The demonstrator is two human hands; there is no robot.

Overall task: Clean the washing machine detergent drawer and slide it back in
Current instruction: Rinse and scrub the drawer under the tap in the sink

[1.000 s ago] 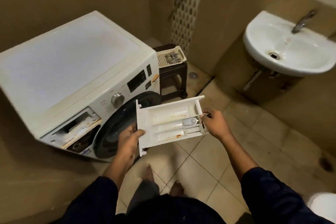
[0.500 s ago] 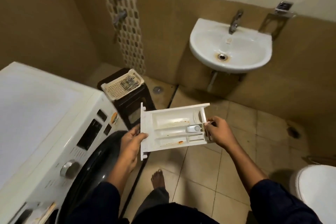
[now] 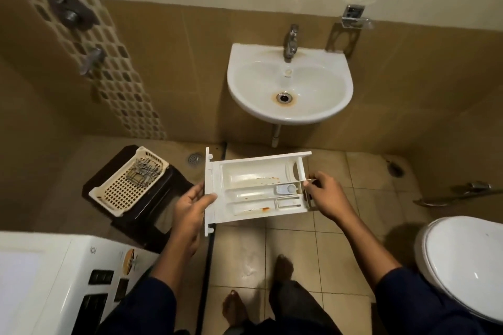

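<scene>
I hold the white detergent drawer (image 3: 253,177) level above the tiled floor, out of the machine. Its compartments show orange-brown residue streaks. My left hand (image 3: 190,204) grips its front panel end at the left. My right hand (image 3: 326,196) pinches its rear end at the right. The white washing machine (image 3: 54,280) shows only its top and control panel at the bottom left; its drawer slot is out of view.
A white wall basin (image 3: 288,114) with a tap (image 3: 290,42) hangs straight ahead. A dark stool (image 3: 141,215) with a cream basket (image 3: 128,187) stands left. A toilet (image 3: 462,266) sits at the right. My bare feet (image 3: 283,266) stand on the tiles below the drawer.
The view has swung right, away from the washing machine and onto the basin. The drawer stays in both hands and now sits in front of the basin.
</scene>
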